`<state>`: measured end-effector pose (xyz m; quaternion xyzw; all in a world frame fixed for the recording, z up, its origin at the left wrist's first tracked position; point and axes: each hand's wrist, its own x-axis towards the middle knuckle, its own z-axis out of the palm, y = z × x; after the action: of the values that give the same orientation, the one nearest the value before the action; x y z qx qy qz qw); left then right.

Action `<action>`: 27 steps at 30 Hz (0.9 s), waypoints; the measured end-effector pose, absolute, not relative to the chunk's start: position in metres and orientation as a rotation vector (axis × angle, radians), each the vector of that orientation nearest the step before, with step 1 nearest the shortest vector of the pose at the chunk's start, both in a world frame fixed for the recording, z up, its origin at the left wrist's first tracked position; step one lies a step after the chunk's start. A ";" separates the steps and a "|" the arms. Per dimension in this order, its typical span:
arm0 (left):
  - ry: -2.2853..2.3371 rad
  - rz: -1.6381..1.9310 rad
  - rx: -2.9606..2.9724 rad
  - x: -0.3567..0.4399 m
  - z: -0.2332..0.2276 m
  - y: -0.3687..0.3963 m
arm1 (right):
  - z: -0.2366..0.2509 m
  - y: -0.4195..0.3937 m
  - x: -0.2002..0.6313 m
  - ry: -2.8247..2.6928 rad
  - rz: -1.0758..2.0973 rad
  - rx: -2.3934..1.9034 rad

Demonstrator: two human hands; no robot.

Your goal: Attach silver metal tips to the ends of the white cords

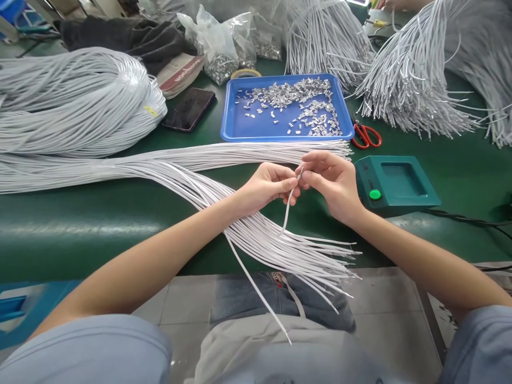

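Note:
My left hand [269, 186] pinches a single white cable [288, 205] near its upper end, and the cable droops below my fingers. My right hand [332, 181] meets it there, fingertips closed on the cable's tip; a small metal piece between them is too small to make out. Both hands hover over a fan of cut white cables [280, 240] that lies across the green table [80, 224] and hangs over its front edge. A blue tray [256, 125] of small metal clips sits just behind my hands.
A green box with a round button [394, 184] stands right of my right hand. Red-handled scissors [366, 136] lie by the tray. A large cable coil [80, 101], a phone [189, 108], bags of clips [222, 45] and more cable bundles [416, 80] fill the back.

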<state>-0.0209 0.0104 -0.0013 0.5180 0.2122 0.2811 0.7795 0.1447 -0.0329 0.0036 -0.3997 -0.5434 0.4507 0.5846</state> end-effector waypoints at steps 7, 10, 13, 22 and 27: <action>0.457 0.586 1.156 -0.021 -0.004 0.011 | 0.002 -0.036 0.143 -1.388 0.882 -0.978; 0.445 0.568 1.136 -0.021 -0.002 0.010 | -0.001 -0.040 0.143 -1.511 0.579 -1.038; 0.453 0.575 1.116 -0.020 0.000 0.009 | -0.003 -0.043 0.143 -1.621 0.354 -1.048; 0.456 0.612 1.041 -0.022 -0.001 0.012 | -0.007 -0.038 0.145 -1.589 0.306 -1.103; 0.464 0.586 1.042 -0.022 -0.002 0.013 | -0.008 -0.036 0.146 -1.479 0.602 -1.066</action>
<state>-0.0223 0.0132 -0.0018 0.4860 0.2163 0.2735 0.8014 0.1457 -0.0362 -0.0078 -0.4548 -0.6309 0.2568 0.5737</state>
